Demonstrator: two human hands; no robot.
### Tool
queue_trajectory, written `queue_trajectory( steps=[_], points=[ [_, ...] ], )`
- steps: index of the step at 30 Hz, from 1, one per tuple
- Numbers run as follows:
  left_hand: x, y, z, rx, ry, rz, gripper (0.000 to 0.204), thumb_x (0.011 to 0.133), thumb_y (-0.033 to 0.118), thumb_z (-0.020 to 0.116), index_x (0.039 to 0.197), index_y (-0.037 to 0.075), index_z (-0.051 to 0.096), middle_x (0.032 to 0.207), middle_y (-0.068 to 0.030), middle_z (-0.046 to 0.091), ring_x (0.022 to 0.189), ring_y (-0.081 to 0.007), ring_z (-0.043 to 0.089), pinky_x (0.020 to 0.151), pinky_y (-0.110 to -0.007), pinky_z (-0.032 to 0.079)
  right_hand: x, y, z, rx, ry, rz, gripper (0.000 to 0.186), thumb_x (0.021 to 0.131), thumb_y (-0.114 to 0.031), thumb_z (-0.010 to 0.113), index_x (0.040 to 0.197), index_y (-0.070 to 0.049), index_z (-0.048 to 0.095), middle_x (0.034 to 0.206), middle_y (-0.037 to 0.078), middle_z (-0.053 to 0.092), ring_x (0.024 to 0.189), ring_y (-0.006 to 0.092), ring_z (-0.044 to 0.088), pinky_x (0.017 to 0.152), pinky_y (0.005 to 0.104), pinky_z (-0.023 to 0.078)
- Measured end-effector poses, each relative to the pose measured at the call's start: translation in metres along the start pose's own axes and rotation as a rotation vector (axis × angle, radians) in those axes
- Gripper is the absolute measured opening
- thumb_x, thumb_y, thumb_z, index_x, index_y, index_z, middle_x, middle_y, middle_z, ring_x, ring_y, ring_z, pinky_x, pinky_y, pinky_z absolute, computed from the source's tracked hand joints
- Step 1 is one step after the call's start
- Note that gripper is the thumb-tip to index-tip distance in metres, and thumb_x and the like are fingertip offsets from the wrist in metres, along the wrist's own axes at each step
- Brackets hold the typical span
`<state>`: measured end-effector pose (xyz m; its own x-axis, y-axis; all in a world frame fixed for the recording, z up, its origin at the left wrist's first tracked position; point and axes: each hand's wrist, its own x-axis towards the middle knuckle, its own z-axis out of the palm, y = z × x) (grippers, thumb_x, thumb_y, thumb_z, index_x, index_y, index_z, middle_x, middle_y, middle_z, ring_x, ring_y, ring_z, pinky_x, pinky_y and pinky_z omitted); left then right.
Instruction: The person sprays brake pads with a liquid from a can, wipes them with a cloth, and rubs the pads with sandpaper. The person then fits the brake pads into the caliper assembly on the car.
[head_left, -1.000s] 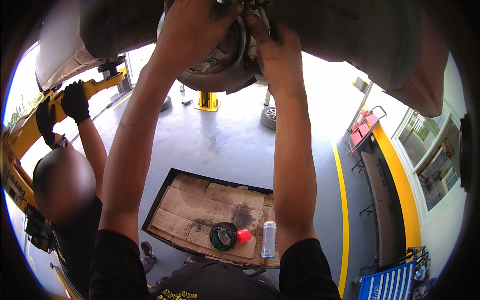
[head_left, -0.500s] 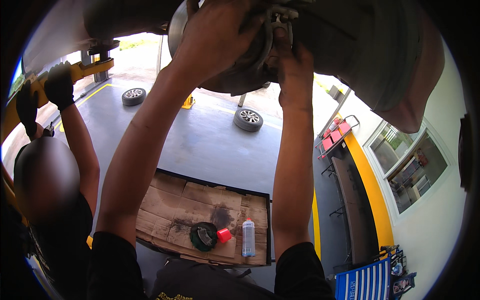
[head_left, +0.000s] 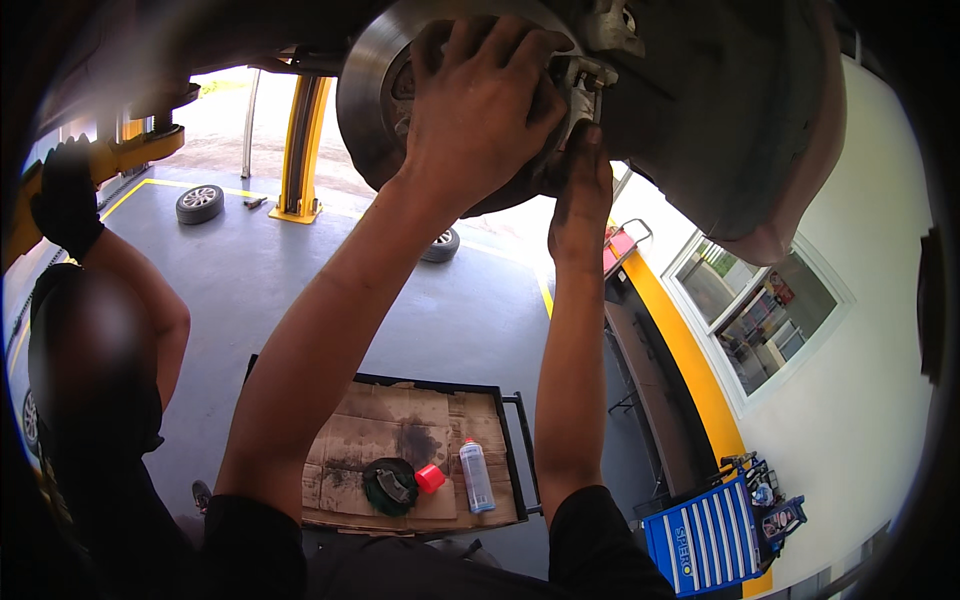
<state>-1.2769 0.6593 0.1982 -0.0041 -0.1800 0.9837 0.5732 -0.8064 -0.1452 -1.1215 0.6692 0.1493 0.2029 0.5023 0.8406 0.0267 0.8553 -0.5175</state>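
As the left hand (head_left: pixel 485 110) is being laid with bent fingers across the overhead brake disc (head_left: pixel 370 85), a pale metal bracket (head_left: pixel 582 95) at the disc's right side is being touched from below by the right hand (head_left: pixel 580 205); whether either is gripping cannot be told. On the cardboard-lined cart (head_left: pixel 512 450) below, a spray can (head_left: pixel 478 478) is being carried near the right edge, a red cap (head_left: pixel 430 479) and dark bundle (head_left: pixel 388 488) toward the near edge.

Left arm (head_left: pixel 335 320) raised on a slant toward the right, right arm (head_left: pixel 572 370) raised nearly straight, left hand (head_left: pixel 480 105) higher, its back facing the camera, fingers (head_left: pixel 466 42) spread and bent, right hand (head_left: pixel 580 200) lower, seen edge-on, fingers close together, pointing upward
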Motion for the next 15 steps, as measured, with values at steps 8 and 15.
queue_trajectory(
  steps=[8,15],
  points=[
    [-0.002,-0.006,0.007,0.083,0.102,0.014,0.029,0.088,0.025,0.065,0.113,0.01,0.065,0.118,-0.0084,0.062,0.123,-0.0296,0.056,0.116,-0.059,0.029,-0.004,-0.002,0.007,-0.196,0.087,-0.053,0.066,0.11,-0.056,0.041,0.14,0.001,0.055,0.134,0.014,0.06,0.12,0.0228,0.059,0.107,0.0359,0.044],
    [-0.005,-0.005,0.008,0.053,0.121,-0.046,0.029,0.088,0.025,0.067,0.113,0.01,0.066,0.119,-0.007,0.063,0.125,-0.0278,0.056,0.114,-0.068,0.028,0.004,0.014,0.004,-0.103,0.099,-0.137,0.056,0.112,-0.053,0.038,0.129,-0.002,0.055,0.12,0.008,0.057,0.109,0.0173,0.054,0.095,0.0329,0.044]
  ],
)
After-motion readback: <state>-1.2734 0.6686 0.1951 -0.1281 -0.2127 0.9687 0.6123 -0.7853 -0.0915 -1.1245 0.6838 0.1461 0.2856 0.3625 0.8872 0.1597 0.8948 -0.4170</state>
